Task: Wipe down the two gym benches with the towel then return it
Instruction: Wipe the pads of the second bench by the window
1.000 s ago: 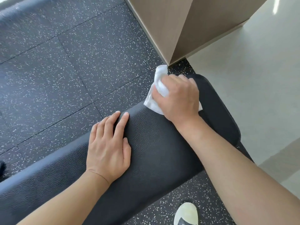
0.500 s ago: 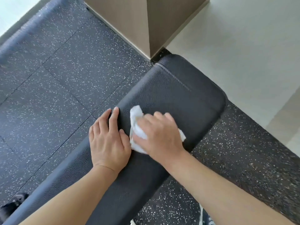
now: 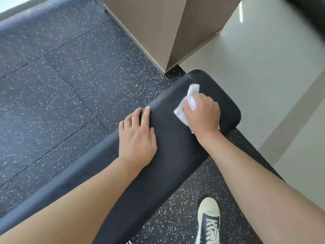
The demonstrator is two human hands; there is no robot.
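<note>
I see 1 black padded bench (image 3: 168, 155) running from the lower left toward the upper right, its rounded end near the corner of a beige wooden cabinet (image 3: 158, 32). My right hand (image 3: 202, 115) is on the pad close to that far end, fingers curled over a bunched white towel (image 3: 190, 97) and clutching it against the upholstery. Part of the towel pokes out ahead of the knuckles, and a flatter corner shows on the left side of the hand, lying on the pad. A small white edge also peeks out by the wrist.

My left hand (image 3: 137, 136) lies flat on the bench just beside the right one, fingers straight and relaxed, gripping nothing; the fingertips reach the far edge of the pad, and the thumb rests on top. The 2 hands are near each other but apart.

Under the bench is dark speckled rubber flooring (image 3: 61, 85) laid in tiles, and to the right it meets a pale smooth floor (image 3: 263, 67). Below the bench, at the bottom, I can see 1 navy lace-up sneaker (image 3: 209, 221) with a white toe cap on the rubber flooring.

There is no container in view.
</note>
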